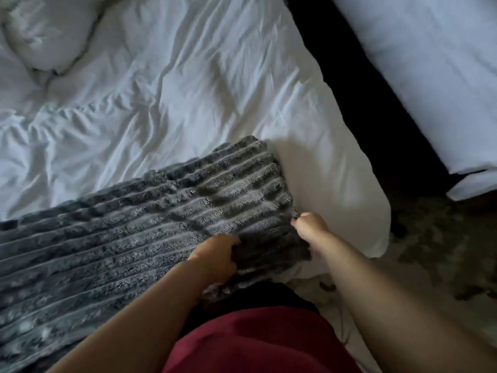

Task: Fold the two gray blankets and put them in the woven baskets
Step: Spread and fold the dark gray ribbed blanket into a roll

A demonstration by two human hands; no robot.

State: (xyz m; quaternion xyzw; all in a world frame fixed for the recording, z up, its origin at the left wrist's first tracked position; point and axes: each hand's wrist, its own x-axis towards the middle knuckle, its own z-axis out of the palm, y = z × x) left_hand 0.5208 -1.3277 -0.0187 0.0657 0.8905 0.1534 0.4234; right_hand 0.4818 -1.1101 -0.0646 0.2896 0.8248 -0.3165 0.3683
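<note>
A gray ribbed plush blanket [129, 230] lies spread across the near part of a white bed, running off the left edge of the view. My left hand [215, 255] grips its near edge with the fingers curled under the fabric. My right hand [309, 227] pinches the blanket's right corner at the bed's near right end. Only this one blanket shows, and no woven basket is in view.
The bed has a rumpled white duvet [188, 82] with a bunched white pillow [40, 39] at the far left. A dark gap [376, 103] separates it from a second white bed [430, 63] at the right. Patterned carpet [443, 251] lies at the lower right.
</note>
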